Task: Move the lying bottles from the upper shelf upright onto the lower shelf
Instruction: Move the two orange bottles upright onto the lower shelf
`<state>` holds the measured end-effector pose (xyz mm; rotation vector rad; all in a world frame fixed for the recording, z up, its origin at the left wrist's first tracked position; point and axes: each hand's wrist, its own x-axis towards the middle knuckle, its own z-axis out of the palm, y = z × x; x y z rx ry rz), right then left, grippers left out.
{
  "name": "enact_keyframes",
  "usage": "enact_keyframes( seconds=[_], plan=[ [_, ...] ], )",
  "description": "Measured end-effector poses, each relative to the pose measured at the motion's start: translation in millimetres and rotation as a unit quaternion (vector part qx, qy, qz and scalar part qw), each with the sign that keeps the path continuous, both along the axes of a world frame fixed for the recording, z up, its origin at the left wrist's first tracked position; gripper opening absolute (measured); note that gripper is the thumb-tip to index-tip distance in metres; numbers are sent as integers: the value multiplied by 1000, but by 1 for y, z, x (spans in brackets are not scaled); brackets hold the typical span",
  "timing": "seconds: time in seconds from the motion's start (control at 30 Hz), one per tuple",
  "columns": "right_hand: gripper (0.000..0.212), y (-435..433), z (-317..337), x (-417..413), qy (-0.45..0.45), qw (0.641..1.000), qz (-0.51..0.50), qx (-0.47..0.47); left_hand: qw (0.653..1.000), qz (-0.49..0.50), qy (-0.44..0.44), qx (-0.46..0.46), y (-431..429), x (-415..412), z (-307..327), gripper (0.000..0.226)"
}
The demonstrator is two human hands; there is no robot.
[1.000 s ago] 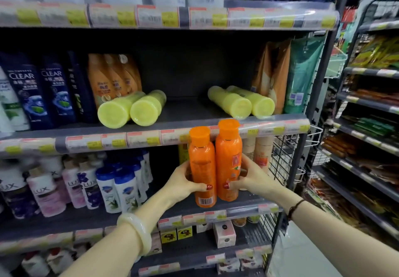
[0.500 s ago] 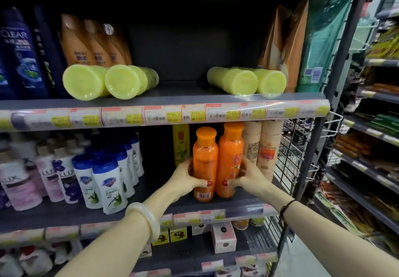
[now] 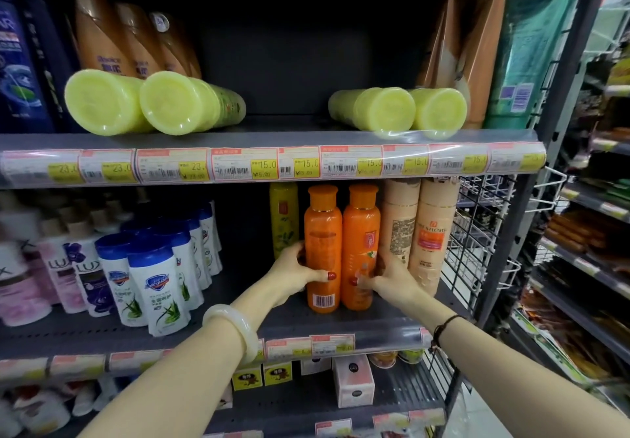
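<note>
Two orange bottles stand upright side by side on the lower shelf (image 3: 375,326). My left hand (image 3: 293,272) grips the left orange bottle (image 3: 322,243) low on its body. My right hand (image 3: 388,279) wraps the base of the right orange bottle (image 3: 361,233). On the upper shelf (image 3: 272,137) lie several yellow-green bottles, caps or bases toward me: a left pair (image 3: 102,103) (image 3: 177,103) and a right pair (image 3: 378,108) (image 3: 439,108).
Beige bottles (image 3: 433,233) stand right of the orange ones, a yellow bottle (image 3: 283,219) behind on the left. White and blue bottles (image 3: 156,287) fill the lower shelf's left. A wire rack (image 3: 484,233) closes the right end. Orange pouches (image 3: 102,35) stand behind the lying bottles.
Both hands have carried the two orange bottles down and back onto the lower shelf, beside the beige bottles. The view has dropped and moved closer.
</note>
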<state>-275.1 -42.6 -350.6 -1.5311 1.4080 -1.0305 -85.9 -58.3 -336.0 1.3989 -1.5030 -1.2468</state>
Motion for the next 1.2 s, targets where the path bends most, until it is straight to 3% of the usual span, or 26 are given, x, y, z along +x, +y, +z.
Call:
enact_keyframes(
  seconds=[0.5, 0.97, 1.1, 1.2],
  plan=[
    [63, 0, -5, 1, 45, 999, -7, -7, 1000, -4, -20, 8, -1, 1, -1, 83],
    [40, 0, 5, 7, 152, 987, -30, 49, 997, -22, -66, 16, 9, 0, 9, 69],
    [48, 7, 13, 11, 161, 983, -57, 60, 995, -20, -89, 31, 15, 10, 14, 73],
    [37, 14, 22, 17, 186, 978, -79, 60, 991, -26, -125, 40, 21, 17, 15, 74]
  ],
)
